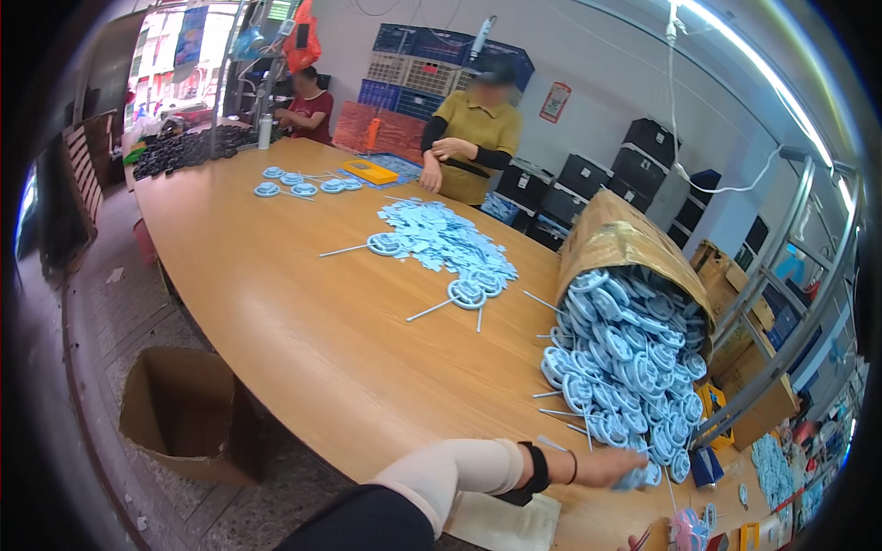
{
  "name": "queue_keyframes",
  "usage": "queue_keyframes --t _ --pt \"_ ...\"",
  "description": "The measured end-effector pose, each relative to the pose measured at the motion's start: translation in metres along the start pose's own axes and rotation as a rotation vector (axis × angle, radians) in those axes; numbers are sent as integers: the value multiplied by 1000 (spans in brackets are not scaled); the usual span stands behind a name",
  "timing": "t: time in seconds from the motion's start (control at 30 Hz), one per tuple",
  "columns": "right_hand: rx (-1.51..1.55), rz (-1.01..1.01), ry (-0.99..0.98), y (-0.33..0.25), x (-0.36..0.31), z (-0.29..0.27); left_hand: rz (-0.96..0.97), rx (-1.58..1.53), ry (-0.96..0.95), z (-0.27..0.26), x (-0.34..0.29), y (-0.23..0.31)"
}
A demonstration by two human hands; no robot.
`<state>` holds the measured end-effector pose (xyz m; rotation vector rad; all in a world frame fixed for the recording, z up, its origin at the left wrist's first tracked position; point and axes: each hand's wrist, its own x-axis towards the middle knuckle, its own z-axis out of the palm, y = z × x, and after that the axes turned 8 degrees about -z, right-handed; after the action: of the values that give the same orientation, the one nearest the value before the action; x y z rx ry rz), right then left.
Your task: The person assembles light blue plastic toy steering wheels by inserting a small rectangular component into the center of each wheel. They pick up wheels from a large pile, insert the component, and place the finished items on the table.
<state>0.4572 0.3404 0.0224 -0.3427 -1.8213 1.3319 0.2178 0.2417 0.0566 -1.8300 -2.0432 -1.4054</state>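
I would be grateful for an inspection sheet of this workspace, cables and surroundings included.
Surface: broad wooden table.
Work pieces: round blue pieces with sticks spill from a tipped carton; flat blue pieces lie heaped mid-table.
Clutter: yellow tray; dark pile at the far left end.
Left hand: at the near edge of the round pieces; blurred, grip unclear.
Right hand: mostly out of view at the lower edge, near a pink piece.
Cables: white cable hangs at upper right.
Surroundings: co-worker in yellow across the table, another in red; open carton on the floor; black cases stacked behind.
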Motion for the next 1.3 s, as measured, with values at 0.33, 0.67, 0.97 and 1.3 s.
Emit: queue_keyframes --t 0.33,0.67,0.97,1.3 --pt "-185 18 -305 -18 -1 46 72 -42 -345 -32 -74 65" --pt "-285 -282 -228 0 11 38 122 180 471 -33 -94 75" --pt "285 158 111 -41 6 36 -600 -1271 -227 7 -91 53" --pt "-273 -384 -444 -33 16 12 -906 -1076 49 -9 -92 33"
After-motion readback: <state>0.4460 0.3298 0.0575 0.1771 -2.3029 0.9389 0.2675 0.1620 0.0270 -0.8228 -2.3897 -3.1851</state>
